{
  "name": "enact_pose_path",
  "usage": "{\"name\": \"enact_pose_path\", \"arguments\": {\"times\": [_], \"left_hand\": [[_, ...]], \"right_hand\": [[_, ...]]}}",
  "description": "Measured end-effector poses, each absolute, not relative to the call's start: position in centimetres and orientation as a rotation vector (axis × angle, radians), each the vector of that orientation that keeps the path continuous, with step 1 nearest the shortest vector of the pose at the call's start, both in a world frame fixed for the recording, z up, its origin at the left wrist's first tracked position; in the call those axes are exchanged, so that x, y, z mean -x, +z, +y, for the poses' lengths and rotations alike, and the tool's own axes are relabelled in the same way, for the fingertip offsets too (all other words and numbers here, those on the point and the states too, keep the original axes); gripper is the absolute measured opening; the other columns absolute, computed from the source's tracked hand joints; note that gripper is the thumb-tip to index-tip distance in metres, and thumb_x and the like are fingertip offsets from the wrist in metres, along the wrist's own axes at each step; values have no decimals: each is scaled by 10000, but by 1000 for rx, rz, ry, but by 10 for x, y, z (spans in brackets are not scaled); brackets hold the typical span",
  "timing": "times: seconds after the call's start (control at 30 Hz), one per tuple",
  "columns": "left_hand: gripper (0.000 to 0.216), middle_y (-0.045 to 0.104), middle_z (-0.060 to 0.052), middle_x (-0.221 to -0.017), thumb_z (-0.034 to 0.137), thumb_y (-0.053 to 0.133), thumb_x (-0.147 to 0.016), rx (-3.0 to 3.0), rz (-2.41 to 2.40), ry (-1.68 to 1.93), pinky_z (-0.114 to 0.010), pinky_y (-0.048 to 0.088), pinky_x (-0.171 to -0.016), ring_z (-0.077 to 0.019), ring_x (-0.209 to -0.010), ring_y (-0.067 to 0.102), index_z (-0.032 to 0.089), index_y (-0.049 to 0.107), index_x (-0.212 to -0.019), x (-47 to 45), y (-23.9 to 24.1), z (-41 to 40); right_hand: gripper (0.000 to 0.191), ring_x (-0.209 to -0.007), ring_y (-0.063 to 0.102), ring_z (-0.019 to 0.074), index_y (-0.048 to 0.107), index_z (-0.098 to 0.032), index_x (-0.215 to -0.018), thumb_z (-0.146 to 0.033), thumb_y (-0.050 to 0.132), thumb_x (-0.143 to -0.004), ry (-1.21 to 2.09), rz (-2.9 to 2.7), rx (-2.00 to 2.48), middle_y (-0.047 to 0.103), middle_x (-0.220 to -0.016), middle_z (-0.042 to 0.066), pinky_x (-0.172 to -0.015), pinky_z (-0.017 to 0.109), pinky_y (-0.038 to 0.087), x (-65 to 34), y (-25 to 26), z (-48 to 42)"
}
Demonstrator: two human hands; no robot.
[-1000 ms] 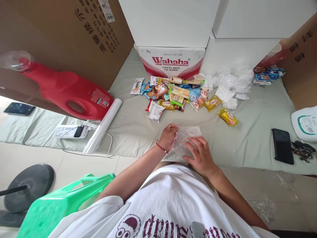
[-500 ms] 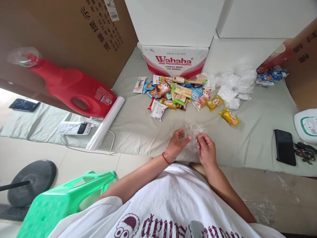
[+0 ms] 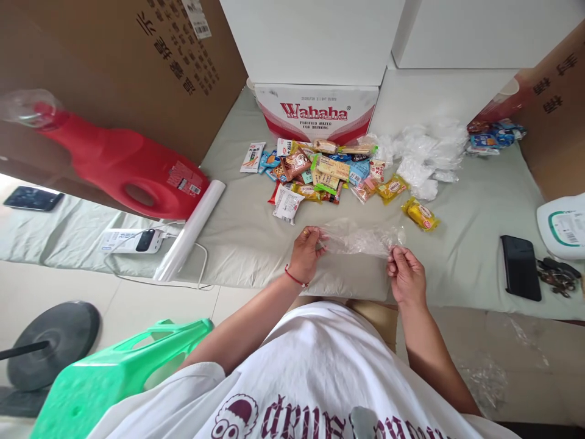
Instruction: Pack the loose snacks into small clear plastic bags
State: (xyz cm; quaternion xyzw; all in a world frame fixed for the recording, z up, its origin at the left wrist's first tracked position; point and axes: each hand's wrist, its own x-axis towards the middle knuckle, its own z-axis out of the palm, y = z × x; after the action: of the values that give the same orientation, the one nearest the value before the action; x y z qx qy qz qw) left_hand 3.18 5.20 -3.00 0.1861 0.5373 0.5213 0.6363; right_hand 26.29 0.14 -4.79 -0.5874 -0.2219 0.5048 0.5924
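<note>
Across the pale cloth (image 3: pixel 249 228), wrapped snacks (image 3: pixel 331 167) are lying piled beyond 1 clear plastic film (image 3: pixel 361 239), whose 2 ends the left hand (image 3: pixel 305 253) and right hand (image 3: pixel 407 274) are pinching with closed fingers, stretching it between them.

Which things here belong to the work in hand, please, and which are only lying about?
In the work:
- clear plastic, held between left hand and right hand
- perhaps snack packets, untouched but close

Probably just lying about:
- red jug
- keys
- black phone beside them
- green stool
</note>
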Motion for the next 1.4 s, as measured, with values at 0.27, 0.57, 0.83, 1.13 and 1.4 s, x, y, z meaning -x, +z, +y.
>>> {"name": "enact_pose_path", "arguments": {"times": [0.27, 0.57, 0.83, 1.13, 1.4], "left_hand": [[359, 633, 7, -925, 406, 857, -671, -442, 1253, 1221, -228, 534, -718, -115, -844, 581, 205, 613, -842, -1, -39, 50], [621, 490, -117, -1484, 331, 693, -808, -1508, 1592, 1290, -456, 380, -1169, -296, -1422, 439, 255, 540, -1405, 32, -22, 29], [795, 652, -201, -1344, 624, 736, -789, -2391, 1295, 498, -607, 195, -1221, -415, -1420, 456, 147, 571, -1404, -46, 4, 109], [400, 424, 67, -603, 541, 686, -814, -1217, 1309, 927, -236, 344, -531, -89, -531, 391, 210, 487, -710, -10, -37, 101], [329, 395, 96, -641, 449, 747, -767, -804, 1458, 1060, -208, 401, -484, -64, -497, 372, 217, 522, -831, 29, -41, 53]], "right_hand": [[352, -650, 510, 66, 758, -208, -854, -495, 903, -713, 1105, -485, 1380, 693, -927, 18, -513, 182, 414, -291, -56, 1], [373, -772, 622, 127, 772, -219, -876, -546, 877, -728, 1200, -610, 1400, 732, -962, 43, -636, 232, 534, -292, -60, 2], [385, -809, 637, 153, 783, -222, -886, -585, 833, -765, 1218, -805, 1434, 740, -977, 45, -681, 259, 562, -288, -57, 1], [511, -723, 648, 136, 757, -201, -833, -633, 911, -607, 1351, -684, 1550, 709, -894, 35, -613, 247, 588, -319, -59, 4], [561, -515, 557, 97, 700, -174, -813, -648, 895, -585, 1521, -994, 1637, 652, -667, 9, -438, 202, 450, -317, -51, 73]]}}
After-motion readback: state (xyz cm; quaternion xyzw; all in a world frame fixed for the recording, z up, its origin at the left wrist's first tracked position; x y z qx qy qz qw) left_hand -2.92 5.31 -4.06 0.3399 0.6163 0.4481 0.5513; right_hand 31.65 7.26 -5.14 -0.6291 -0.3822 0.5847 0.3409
